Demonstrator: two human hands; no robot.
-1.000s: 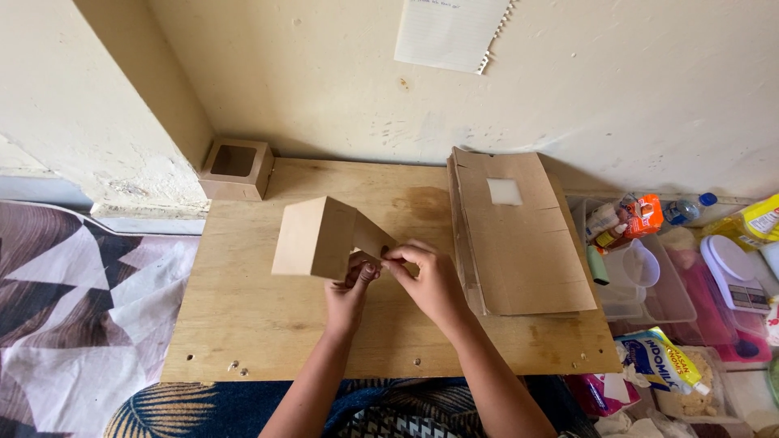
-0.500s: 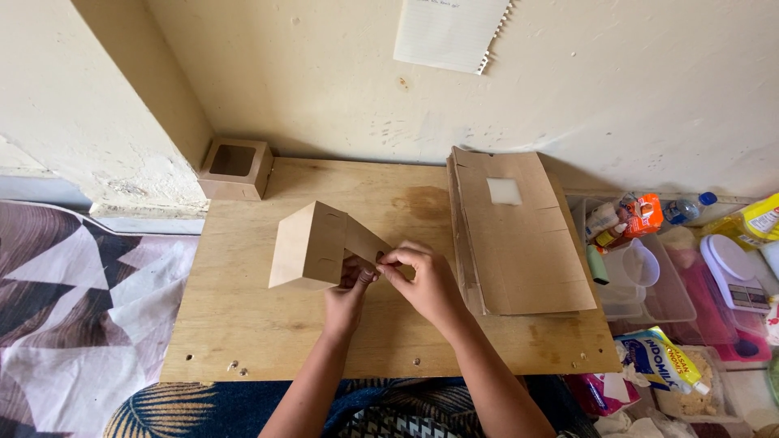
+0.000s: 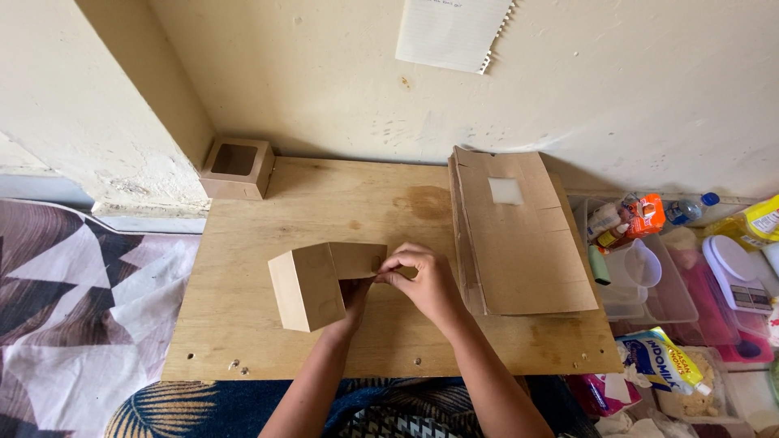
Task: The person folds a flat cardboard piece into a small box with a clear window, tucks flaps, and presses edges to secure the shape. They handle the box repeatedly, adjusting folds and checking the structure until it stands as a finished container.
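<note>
— How do your hands stand just now?

— Your right hand (image 3: 426, 280) pinches a flap at the end of the small brown cardboard box (image 3: 320, 280), fingers pressed together on the edge. Your left hand (image 3: 355, 296) is tucked under and behind the same end, mostly hidden, so you cannot tell how it grips. The box sits tilted near the middle of the wooden surface (image 3: 243, 341).

— What might go wrong?

— I'd judge the thin flap could crease or tear if you pull it crooked, and the box, propped on an edge, could tip over.

— And round about?

— Just right of you lies a stack of flat cardboard blanks (image 3: 523, 235) with a clear window. A finished window box (image 3: 237, 166) stands at the far left corner; it looks empty. Off the surface, clear plastic tubs (image 3: 649, 284) hold bottles and small packets
</note>
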